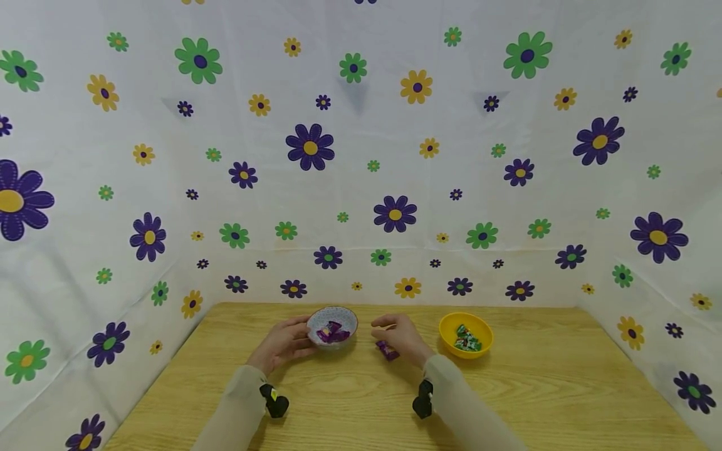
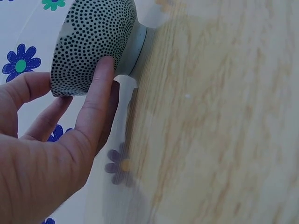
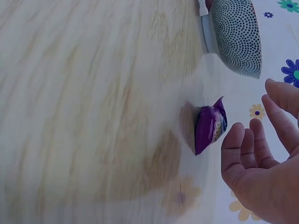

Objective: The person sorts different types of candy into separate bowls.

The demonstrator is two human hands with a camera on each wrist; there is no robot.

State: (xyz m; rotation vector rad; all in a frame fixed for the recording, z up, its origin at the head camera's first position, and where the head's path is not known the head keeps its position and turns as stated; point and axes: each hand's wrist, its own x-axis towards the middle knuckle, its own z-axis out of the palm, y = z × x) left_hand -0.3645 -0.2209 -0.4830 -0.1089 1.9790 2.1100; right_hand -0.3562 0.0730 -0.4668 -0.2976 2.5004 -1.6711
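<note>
My left hand [image 1: 286, 341] rests against the left side of a small dotted bowl [image 2: 93, 46], its fingers spread and fairly straight along the outer wall and rim. Several purple-wrapped candies [image 1: 334, 332] lie inside that bowl. Over the table to the bowl's right, my right hand [image 1: 402, 337] hovers with loosely bent fingers and holds nothing. Just below it in the head view, a single purple-wrapped candy [image 3: 211, 125] lies on the wood. The right wrist view shows a gap between this candy and the fingertips [image 3: 233, 135].
A yellow bowl [image 1: 489, 341] with several green-wrapped candies [image 1: 467, 339] stands right of my right hand. The light wooden table [image 1: 564, 388] ends at a white flower-patterned sheet [image 1: 361, 188] behind and at both sides.
</note>
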